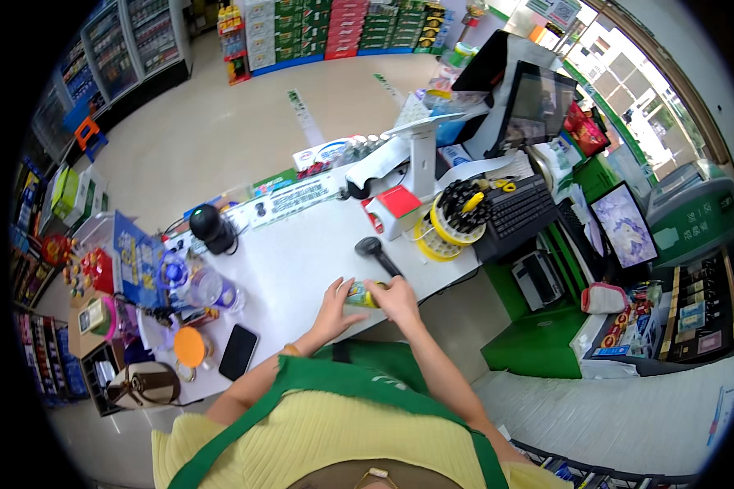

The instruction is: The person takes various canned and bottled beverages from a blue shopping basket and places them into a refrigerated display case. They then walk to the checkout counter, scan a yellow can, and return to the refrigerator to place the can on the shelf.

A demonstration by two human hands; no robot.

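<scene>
A small green and yellow cylindrical container point(359, 295) is in my right hand point(399, 301), which grips its right end. It is held low over the front part of the white counter point(281, 257). My left hand point(330, 310) is at the container's left end, thumb spread away from the fingers. Whether its fingertips touch the container I cannot tell. Just beyond my right hand lies a black handheld barcode scanner point(376, 253), its handle pointing towards me and partly hidden by that hand.
On the right are a yellow and white round rack point(443, 235), a keyboard point(522, 208) and a monitor point(532, 110). A black desktop scanner point(213, 228), plastic bottle point(214, 290) and phone point(239, 352) stand or lie left. A tablet stand point(424, 159) rises at the back.
</scene>
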